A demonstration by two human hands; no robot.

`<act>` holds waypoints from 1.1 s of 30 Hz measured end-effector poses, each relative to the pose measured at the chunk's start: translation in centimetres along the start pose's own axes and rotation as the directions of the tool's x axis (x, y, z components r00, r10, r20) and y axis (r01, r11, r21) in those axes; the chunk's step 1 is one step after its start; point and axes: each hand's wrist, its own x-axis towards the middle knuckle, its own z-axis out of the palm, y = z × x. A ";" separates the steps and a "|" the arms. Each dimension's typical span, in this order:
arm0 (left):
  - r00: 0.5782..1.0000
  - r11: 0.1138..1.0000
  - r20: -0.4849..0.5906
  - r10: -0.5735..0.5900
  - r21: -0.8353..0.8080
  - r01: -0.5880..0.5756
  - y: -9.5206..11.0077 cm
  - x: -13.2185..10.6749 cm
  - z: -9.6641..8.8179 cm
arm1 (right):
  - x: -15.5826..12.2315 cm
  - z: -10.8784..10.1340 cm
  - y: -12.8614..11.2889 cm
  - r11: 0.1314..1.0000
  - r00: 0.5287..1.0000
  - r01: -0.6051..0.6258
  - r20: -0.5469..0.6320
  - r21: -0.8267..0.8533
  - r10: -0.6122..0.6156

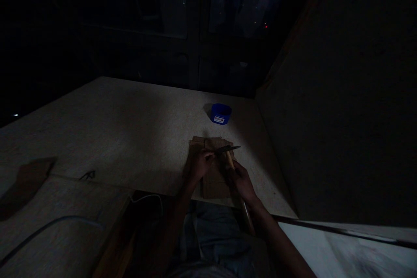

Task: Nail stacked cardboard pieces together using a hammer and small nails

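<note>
Wooden shaft [230, 160]: one, right hand [241, 178] curled round; left hand [201, 166]: fingers bent, hold unclear; blue container [226, 118]: one

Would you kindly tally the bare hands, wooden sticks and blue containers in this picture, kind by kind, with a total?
Hands: 2, the left hand and the right hand
Wooden stick: 1
Blue container: 1
Total: 4
Left out: the dark narrow piece across the stick's upper end; I cannot tell whether it is joined to it.
</note>
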 end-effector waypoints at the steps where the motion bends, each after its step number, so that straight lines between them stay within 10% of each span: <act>1: 1.000 1.000 0.015 -0.023 -0.020 0.023 0.2 0.0 -0.1 | -0.2 0.2 0.2 0.999 1.000 -0.018 -0.022 0.042 0.019; 10: 0.988 0.983 0.087 -0.130 -0.119 0.139 1.0 0.5 0.5 | -1.0 1.0 0.6 0.951 0.987 -0.110 -0.083 0.291 0.139; 27: 0.991 0.988 0.019 -0.131 -0.076 0.133 1.3 0.4 0.7 | -0.9 1.1 0.3 0.953 0.984 -0.155 -0.041 0.262 0.171; 33: 0.981 0.981 0.050 -0.187 -0.048 0.190 1.6 0.6 0.5 | -0.6 0.4 0.1 1.000 0.998 0.018 -0.059 0.011 -0.017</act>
